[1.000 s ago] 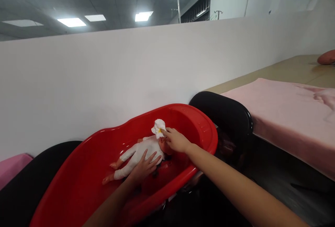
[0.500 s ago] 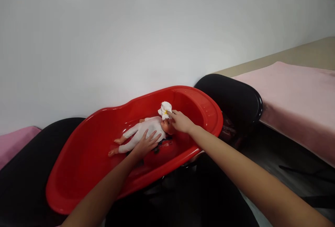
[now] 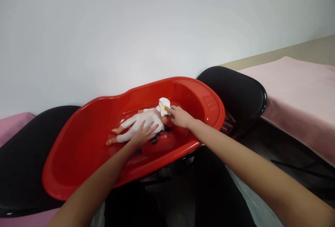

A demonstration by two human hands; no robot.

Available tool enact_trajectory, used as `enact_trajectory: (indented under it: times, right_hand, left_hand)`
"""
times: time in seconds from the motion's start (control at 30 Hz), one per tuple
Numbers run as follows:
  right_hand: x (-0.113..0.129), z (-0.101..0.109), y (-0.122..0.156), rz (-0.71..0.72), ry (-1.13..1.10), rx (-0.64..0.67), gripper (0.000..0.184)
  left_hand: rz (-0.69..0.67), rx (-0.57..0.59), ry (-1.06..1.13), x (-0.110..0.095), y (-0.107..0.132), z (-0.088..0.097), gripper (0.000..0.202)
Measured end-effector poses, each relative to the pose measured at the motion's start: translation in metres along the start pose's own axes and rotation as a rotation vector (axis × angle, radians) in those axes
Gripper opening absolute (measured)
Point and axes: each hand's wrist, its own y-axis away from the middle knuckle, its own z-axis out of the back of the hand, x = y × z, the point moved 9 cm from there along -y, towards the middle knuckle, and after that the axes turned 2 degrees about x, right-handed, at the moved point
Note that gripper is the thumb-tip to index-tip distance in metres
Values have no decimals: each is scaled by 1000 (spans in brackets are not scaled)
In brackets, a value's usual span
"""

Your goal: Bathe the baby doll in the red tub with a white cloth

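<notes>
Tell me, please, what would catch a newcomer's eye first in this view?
Most likely the bright red tub, which stretches across the middle before a pale wall. Inside it lies a doll in white clothing, with the person's left hand spread on its body. At its head, the right hand touches a white cloth with a yellow mark.

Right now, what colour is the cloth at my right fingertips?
The cloth is white with a yellow patch, clearest in the head view.
</notes>
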Motion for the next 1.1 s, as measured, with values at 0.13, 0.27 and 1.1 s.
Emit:
enact_trajectory:
  times: [0.13,0.27,1.1]
  right_hand:
    - [2,1,-5,11,19,17,60]
    - [1,-3,-10,20,33,41,50]
    - [-13,5,-51,209,113,41,55]
  left_hand:
    - [-19,18,-5,4,-2,5,48]
    - [-40,-17,-12,6,-14,21,57]
    - [130,76,-127,47,-69,41,68]
